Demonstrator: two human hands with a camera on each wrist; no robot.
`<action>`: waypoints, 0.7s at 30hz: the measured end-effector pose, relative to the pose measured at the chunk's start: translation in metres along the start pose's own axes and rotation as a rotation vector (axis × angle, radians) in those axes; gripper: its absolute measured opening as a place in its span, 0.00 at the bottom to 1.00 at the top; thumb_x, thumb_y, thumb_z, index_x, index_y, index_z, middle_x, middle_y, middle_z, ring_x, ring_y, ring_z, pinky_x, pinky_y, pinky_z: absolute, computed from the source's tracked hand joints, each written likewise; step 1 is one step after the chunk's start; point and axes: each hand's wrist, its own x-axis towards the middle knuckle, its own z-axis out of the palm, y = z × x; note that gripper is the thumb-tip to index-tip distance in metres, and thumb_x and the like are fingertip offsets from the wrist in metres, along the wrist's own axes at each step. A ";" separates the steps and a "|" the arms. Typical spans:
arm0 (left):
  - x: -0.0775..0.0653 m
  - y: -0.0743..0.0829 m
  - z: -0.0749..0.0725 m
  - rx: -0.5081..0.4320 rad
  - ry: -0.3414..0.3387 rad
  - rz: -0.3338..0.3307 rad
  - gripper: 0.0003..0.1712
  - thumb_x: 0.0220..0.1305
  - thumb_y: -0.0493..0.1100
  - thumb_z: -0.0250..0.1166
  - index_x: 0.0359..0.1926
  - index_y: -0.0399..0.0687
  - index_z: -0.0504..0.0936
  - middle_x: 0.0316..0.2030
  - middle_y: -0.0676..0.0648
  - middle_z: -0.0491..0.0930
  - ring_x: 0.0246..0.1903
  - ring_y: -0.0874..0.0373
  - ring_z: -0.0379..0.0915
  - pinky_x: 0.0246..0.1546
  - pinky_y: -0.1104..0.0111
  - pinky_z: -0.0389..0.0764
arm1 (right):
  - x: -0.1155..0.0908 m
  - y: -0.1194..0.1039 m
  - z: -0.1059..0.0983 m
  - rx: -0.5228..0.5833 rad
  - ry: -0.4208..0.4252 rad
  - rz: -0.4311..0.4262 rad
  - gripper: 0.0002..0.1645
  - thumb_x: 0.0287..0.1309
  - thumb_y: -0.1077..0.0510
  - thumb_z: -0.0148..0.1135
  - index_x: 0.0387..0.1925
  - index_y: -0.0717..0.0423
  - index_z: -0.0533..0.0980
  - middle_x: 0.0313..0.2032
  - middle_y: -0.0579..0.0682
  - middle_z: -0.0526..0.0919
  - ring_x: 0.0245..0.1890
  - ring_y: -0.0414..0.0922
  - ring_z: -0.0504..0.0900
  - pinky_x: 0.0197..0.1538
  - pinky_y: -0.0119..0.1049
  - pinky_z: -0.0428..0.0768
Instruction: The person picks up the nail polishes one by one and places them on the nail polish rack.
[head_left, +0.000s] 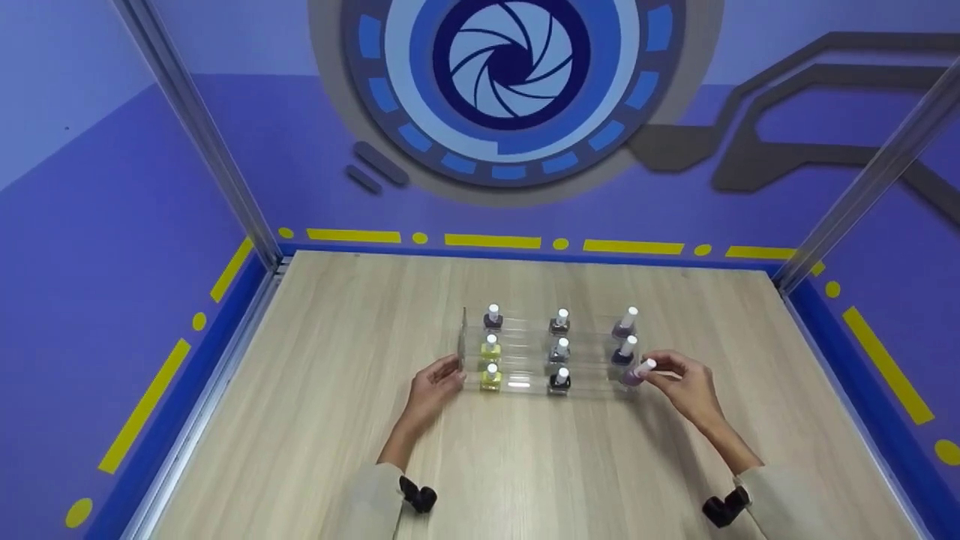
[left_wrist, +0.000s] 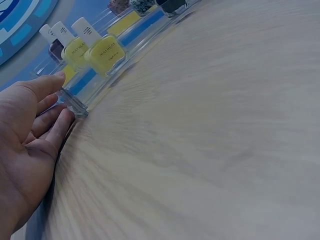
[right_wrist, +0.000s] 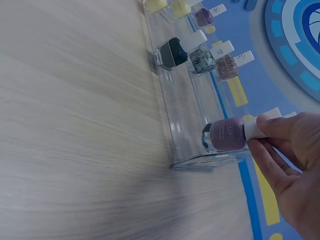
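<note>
A clear stepped display rack (head_left: pixel 517 381) stands on the table, with nail polish bottles in three columns. My left hand (head_left: pixel 436 386) is at its left end; in the left wrist view, thumb and fingers (left_wrist: pixel 61 125) hold the end panel between them. Nearest that hand are two yellow nail polish bottles (left_wrist: pixel 106 54). My right hand (head_left: pixel 686 384) pinches the white cap of a mauve nail polish bottle (right_wrist: pixel 227 134) between thumb and fingers. This bottle tilts over the front step at the rack's right end. A dark nail polish bottle (head_left: pixel 559 381) stands in the middle of the front step.
Behind the front step stand more white-capped bottles, among them a glittery grey one (right_wrist: pixel 202 61) and a dark one (head_left: pixel 625 352). Wood-grain table (head_left: pixel 525 465) surrounds the rack. Blue-purple walls (head_left: pixel 225 150) and metal posts (head_left: pixel 862 180) border the table.
</note>
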 end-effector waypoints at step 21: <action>0.001 -0.001 0.001 -0.025 0.009 0.021 0.32 0.71 0.43 0.66 0.70 0.35 0.70 0.69 0.32 0.72 0.71 0.40 0.68 0.68 0.65 0.77 | -0.004 -0.001 0.012 -0.002 -0.012 -0.044 0.16 0.50 0.77 0.72 0.43 0.73 0.83 0.41 0.69 0.88 0.39 0.38 0.87 0.43 0.18 0.85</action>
